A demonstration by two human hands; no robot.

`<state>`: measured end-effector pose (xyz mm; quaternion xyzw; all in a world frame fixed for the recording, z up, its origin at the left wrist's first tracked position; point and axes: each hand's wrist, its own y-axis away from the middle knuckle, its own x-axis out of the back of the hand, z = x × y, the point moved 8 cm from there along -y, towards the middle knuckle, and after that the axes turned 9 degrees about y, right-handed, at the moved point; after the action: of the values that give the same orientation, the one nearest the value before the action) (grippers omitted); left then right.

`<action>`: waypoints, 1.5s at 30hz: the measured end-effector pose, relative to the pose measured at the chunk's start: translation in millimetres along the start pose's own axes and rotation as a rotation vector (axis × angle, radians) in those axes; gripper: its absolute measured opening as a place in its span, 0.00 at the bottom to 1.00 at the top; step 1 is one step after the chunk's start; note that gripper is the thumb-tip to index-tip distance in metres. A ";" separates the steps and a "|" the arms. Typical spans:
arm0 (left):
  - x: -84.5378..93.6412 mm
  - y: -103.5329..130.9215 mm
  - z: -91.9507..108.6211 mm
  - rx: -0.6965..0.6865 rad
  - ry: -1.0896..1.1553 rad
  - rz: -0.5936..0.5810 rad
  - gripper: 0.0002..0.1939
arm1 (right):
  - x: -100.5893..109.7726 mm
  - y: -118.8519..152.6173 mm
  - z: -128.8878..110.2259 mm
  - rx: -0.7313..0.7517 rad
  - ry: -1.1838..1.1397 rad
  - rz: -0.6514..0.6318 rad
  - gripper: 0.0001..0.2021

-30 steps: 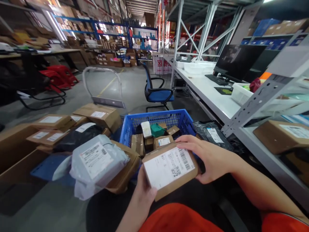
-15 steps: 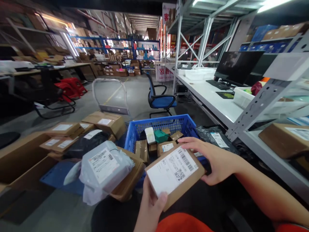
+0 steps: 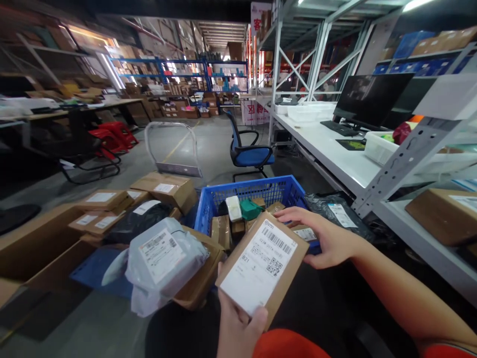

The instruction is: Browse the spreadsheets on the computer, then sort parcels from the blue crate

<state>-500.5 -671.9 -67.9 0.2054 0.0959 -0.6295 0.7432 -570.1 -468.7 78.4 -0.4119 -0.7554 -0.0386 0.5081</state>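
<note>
A small cardboard box is tilted in front of me, its white shipping label facing up with a barcode, a QR code and "B21". At its lower end my left hand grips it, thumb on the front edge and fingers partly hidden beneath. My right hand is curved around the upper right corner, fingers along the far edge and thumb by the right side. Just beyond the box stands a blue plastic basket holding several small cartons, a white packet and a green packet.
On the left, a grey plastic parcel lies on a brown carton, with more cartons and a black parcel behind. Another black parcel lies right of the basket. A metal shelf post and white workbench border the right.
The cardboard box has turned counterclockwise to stand more lengthwise, its far end now higher in view. My right hand has shifted slightly up along its corner.
</note>
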 end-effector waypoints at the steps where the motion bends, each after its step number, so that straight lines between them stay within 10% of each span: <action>1: -2.2 1.3 2.1 0.000 -0.011 0.000 0.61 | 0.3 0.0 -0.4 0.008 0.005 0.000 0.44; 19: -7.1 2.2 -7.3 0.008 0.009 0.055 0.59 | -3.0 4.8 9.2 -0.039 -0.038 0.003 0.43; 25: -1.5 -8.3 -8.6 -0.027 0.057 0.100 0.59 | -53.7 22.0 50.9 -0.443 -0.506 0.234 0.34; 31: -4.1 -11.6 -12.6 -0.041 0.098 0.138 0.61 | -122.7 16.7 40.1 -0.531 -1.001 0.315 0.46; 45: -0.4 -14.5 -43.7 0.018 0.092 0.098 0.58 | -134.0 16.0 54.1 -0.728 -0.990 0.375 0.45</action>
<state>-509.7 -654.7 -109.7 0.2454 0.1140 -0.5831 0.7660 -580.1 -510.5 -60.5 -0.6523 -0.7542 -0.0082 -0.0751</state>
